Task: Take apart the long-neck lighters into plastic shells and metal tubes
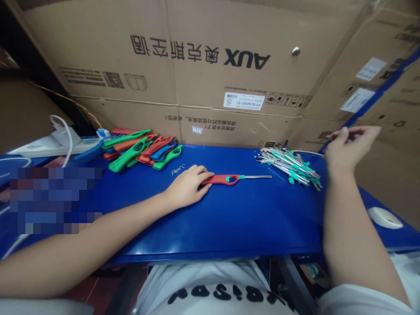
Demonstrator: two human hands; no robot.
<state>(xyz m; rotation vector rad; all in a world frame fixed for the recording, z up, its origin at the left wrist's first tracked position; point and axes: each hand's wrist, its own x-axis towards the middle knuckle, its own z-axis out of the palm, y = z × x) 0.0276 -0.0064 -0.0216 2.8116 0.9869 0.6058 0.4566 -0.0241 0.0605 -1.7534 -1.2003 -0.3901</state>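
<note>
A long-nosed gas lighter (220,179) with a red handle, a turquoise trigger and a slim metal tube lies on the blue table, its tube pointing right. My left hand (190,186) grips the rear end of its handle. Raised at the right, above the table's edge, is my right hand (349,146); its fingers are loosely bent and apart, with nothing visible in them. Left of it lies a pile of metal lighter tubes (290,164) with turquoise parts. Behind my left hand is a heap of red, green, orange and blue lighter handles (141,148).
Large cardboard boxes (203,26) stand as a wall behind the blue table (236,218). A white computer mouse (384,218) sits at the right. On the left are a white power strip (42,148) with a plug and cables, and a blurred-out patch. Thin wire bits (177,170) lie near the handles.
</note>
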